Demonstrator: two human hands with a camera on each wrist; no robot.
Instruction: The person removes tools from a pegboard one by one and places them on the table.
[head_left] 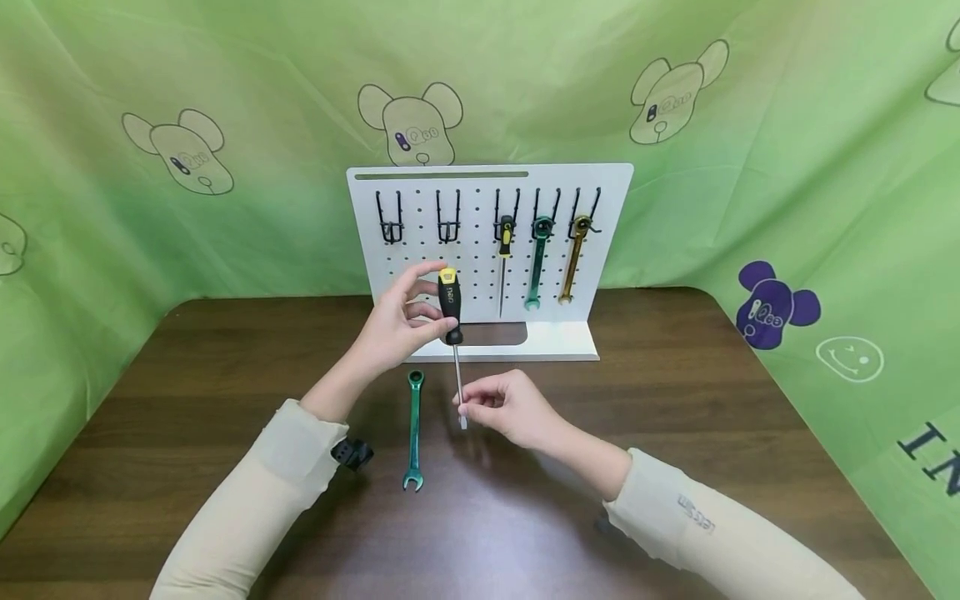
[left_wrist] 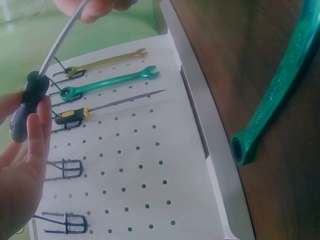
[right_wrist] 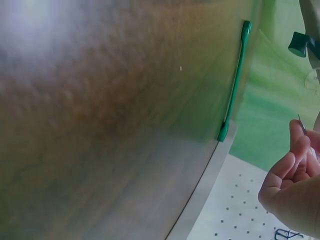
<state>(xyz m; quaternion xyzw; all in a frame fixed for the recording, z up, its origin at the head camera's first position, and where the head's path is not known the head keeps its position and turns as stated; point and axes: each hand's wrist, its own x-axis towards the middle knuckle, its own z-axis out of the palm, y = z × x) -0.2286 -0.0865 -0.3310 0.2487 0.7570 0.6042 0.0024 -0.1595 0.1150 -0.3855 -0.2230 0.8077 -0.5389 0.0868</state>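
A screwdriver (head_left: 450, 302) with a black and yellow handle is held upright above the table, blade down. My left hand (head_left: 401, 321) grips its handle between fingers and thumb. Low on the shaft, near the flat tip, my right hand (head_left: 513, 408) pinches the metal. In the left wrist view the dark handle (left_wrist: 31, 102) sits in the left fingers. On the table, left of the blade, lies a green wrench (head_left: 415, 429), ring end toward the board. The right wrist view shows the right hand (right_wrist: 292, 175) with only a sliver of the blade visible.
Behind the hands stands a white pegboard (head_left: 480, 287). Its hooks hold another screwdriver (head_left: 506, 237), a green wrench (head_left: 537, 262) and a gold wrench (head_left: 575, 258). Two bare hooks (head_left: 448, 229) are on the left. A green printed curtain (head_left: 285, 167) surrounds the wooden table (head_left: 225, 375).
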